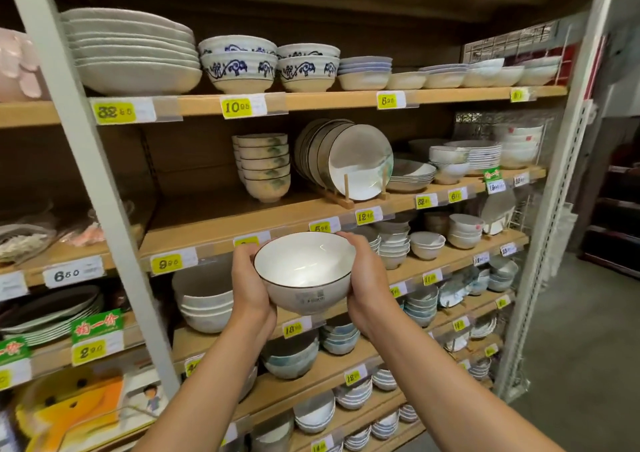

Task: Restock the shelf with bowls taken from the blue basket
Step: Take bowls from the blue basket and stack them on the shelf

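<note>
Before the crockery shelves, a person holds one white, dark-rimmed bowl (304, 271) out in front, tipped a little so its inside shows. The left hand (249, 285) and right hand (363, 285) cup it from either side, fingers curled round the wall and thumbs near the rim. The blue basket is not in view.

The bowl hangs just below the front edge of the middle shelf (207, 216), which has a bare stretch left of a stack (265, 166) of green-patterned bowls. That gap looks like the likely spot, though I cannot tell for sure where this bowl belongs. To do it well, I would lift the bowl clear of the shelf edge and level it. Then slide it in foot-first, wide of the stack and of the plates (349, 161) leaning in their wooden rack. Both hands should stay on until the foot sits flat; glazed ware is slick and chips on contact.

A pale sticker (310, 299) on the bowl's side looks like a barcode label; its print is too blurred to read. Yellow price tags run along the shelf fronts: "9.98" (166, 263) under the gap, "10.98" (236, 107) and "32.80" (113, 111) above. On the neighbouring bay a white tag reads "6.50" (67, 275) and a yellow one "2.90" (90, 352). A green sign (97, 325) carries characters I cannot make out.
</note>
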Demonstrator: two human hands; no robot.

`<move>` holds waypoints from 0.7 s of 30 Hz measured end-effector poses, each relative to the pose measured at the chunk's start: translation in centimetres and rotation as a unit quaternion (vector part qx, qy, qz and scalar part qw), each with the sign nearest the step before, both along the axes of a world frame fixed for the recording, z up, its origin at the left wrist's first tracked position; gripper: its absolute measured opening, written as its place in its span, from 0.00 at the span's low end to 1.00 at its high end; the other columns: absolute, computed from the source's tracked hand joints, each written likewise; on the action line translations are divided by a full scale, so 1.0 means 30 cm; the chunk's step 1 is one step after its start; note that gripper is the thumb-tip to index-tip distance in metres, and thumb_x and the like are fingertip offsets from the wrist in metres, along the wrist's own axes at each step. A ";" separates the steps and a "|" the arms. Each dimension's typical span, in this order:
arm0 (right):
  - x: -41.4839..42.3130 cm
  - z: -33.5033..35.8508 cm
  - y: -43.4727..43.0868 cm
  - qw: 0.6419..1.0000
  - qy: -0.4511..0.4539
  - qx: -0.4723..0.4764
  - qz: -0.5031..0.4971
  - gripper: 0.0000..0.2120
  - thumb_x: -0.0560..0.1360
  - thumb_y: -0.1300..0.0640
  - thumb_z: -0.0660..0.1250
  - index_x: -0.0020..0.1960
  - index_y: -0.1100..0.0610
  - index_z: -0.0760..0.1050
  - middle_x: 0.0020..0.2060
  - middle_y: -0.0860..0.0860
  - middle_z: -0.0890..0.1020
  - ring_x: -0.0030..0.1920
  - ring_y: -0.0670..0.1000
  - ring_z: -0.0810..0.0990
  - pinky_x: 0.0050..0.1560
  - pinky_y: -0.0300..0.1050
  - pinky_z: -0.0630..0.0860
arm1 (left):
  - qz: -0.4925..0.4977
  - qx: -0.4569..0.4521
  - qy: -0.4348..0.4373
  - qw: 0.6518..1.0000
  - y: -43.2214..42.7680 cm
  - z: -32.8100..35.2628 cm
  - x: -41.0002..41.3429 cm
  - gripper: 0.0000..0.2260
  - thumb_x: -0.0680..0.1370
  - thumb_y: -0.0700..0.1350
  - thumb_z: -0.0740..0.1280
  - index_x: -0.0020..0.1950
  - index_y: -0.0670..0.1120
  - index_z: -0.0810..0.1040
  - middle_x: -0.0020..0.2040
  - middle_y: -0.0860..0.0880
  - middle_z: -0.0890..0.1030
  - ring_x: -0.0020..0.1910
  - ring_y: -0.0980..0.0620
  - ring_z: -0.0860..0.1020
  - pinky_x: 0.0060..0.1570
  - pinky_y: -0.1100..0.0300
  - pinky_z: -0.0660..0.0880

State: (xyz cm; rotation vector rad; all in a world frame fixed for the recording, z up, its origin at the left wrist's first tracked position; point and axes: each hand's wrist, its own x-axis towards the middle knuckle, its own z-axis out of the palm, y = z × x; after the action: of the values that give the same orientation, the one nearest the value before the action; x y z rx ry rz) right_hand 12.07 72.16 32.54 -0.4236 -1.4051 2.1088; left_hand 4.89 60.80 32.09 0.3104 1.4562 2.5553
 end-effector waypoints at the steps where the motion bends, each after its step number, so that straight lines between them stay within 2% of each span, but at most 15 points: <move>1: -0.023 0.007 0.020 1.000 -0.003 0.000 0.001 0.13 0.78 0.52 0.59 0.44 0.52 0.82 0.41 0.48 0.86 0.42 0.48 0.83 0.37 0.40 0.75 | 0.002 0.002 0.001 1.000 0.017 0.010 -0.022 0.14 0.77 0.49 0.55 0.45 0.45 0.78 0.45 0.45 0.83 0.46 0.45 0.80 0.43 0.55 0.74; 2: -0.046 0.013 0.035 1.000 -0.004 0.001 0.002 0.13 0.78 0.51 0.59 0.46 0.52 0.82 0.42 0.49 0.86 0.44 0.49 0.83 0.37 0.40 0.76 | 0.003 0.002 0.003 1.000 0.031 0.017 -0.041 0.14 0.78 0.50 0.55 0.48 0.45 0.77 0.47 0.45 0.83 0.47 0.45 0.80 0.44 0.55 0.74; 3: -0.076 0.022 0.053 1.000 -0.004 0.002 0.005 0.14 0.78 0.51 0.58 0.45 0.52 0.83 0.42 0.49 0.86 0.44 0.49 0.83 0.38 0.40 0.76 | 0.003 0.001 0.004 1.000 0.046 0.021 -0.070 0.14 0.77 0.50 0.55 0.48 0.45 0.76 0.46 0.45 0.83 0.45 0.46 0.81 0.44 0.55 0.74; 6: -0.174 0.045 0.095 1.000 -0.005 -0.003 0.005 0.19 0.77 0.52 0.58 0.35 0.50 0.84 0.39 0.48 0.86 0.43 0.50 0.83 0.40 0.43 0.76 | -0.001 -0.003 0.005 1.000 0.091 0.031 -0.164 0.18 0.76 0.51 0.56 0.30 0.51 0.78 0.33 0.52 0.82 0.31 0.54 0.82 0.32 0.62 0.75; 8: -0.244 0.057 0.124 1.000 -0.004 -0.010 0.008 0.17 0.76 0.53 0.59 0.35 0.51 0.83 0.37 0.48 0.86 0.40 0.50 0.83 0.37 0.42 0.77 | 0.003 -0.009 -0.006 1.000 0.121 0.048 -0.227 0.21 0.75 0.50 0.57 0.25 0.51 0.78 0.31 0.53 0.82 0.30 0.55 0.82 0.29 0.63 0.75; 10: -0.320 0.070 0.158 1.000 -0.004 -0.014 0.014 0.15 0.76 0.53 0.60 0.36 0.51 0.82 0.36 0.48 0.86 0.37 0.48 0.84 0.33 0.39 0.77 | 0.016 -0.018 -0.015 1.000 0.154 0.068 -0.298 0.17 0.75 0.52 0.57 0.34 0.49 0.81 0.38 0.50 0.85 0.39 0.50 0.83 0.38 0.59 0.76; 12: -0.391 0.081 0.191 1.000 -0.011 -0.018 0.018 0.13 0.75 0.52 0.61 0.38 0.51 0.82 0.37 0.49 0.86 0.38 0.49 0.84 0.32 0.40 0.76 | 0.020 -0.019 -0.019 0.999 0.185 0.084 -0.364 0.18 0.76 0.53 0.56 0.39 0.47 0.83 0.43 0.46 0.86 0.46 0.45 0.82 0.44 0.54 0.76; 14: -0.460 0.095 0.218 0.999 -0.017 -0.027 0.024 0.11 0.75 0.52 0.63 0.38 0.50 0.82 0.38 0.50 0.85 0.41 0.51 0.84 0.37 0.43 0.77 | 0.030 -0.026 -0.012 0.999 0.217 0.091 -0.437 0.17 0.75 0.53 0.57 0.41 0.47 0.83 0.44 0.45 0.86 0.47 0.44 0.81 0.42 0.54 0.75; 16: -0.528 0.103 0.246 0.999 -0.027 -0.035 0.020 0.09 0.76 0.53 0.63 0.43 0.50 0.81 0.41 0.50 0.85 0.45 0.53 0.83 0.42 0.47 0.78 | 0.028 -0.032 -0.011 0.999 0.245 0.104 -0.496 0.15 0.74 0.51 0.58 0.44 0.47 0.83 0.45 0.45 0.85 0.45 0.43 0.81 0.40 0.54 0.74; 18: -0.584 0.109 0.275 0.998 -0.032 -0.051 0.014 0.09 0.77 0.55 0.61 0.46 0.49 0.81 0.40 0.50 0.86 0.46 0.54 0.83 0.41 0.46 0.79 | 0.029 -0.037 -0.011 0.999 0.267 0.114 -0.544 0.15 0.74 0.49 0.58 0.46 0.45 0.83 0.45 0.44 0.85 0.46 0.42 0.81 0.45 0.52 0.76; 21: -0.663 0.110 0.316 0.997 -0.035 -0.057 0.025 0.12 0.78 0.59 0.57 0.53 0.48 0.78 0.48 0.50 0.83 0.49 0.54 0.80 0.41 0.46 0.79 | 0.044 -0.045 -0.008 0.998 0.300 0.111 -0.613 0.15 0.76 0.45 0.58 0.52 0.42 0.82 0.46 0.44 0.85 0.49 0.42 0.81 0.48 0.50 0.77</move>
State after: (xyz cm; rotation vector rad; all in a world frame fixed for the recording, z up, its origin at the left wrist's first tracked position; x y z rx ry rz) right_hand -7.81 81.65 35.85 -0.5176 -1.3518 2.2416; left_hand -13.51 69.81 35.43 0.2171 1.6088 2.5434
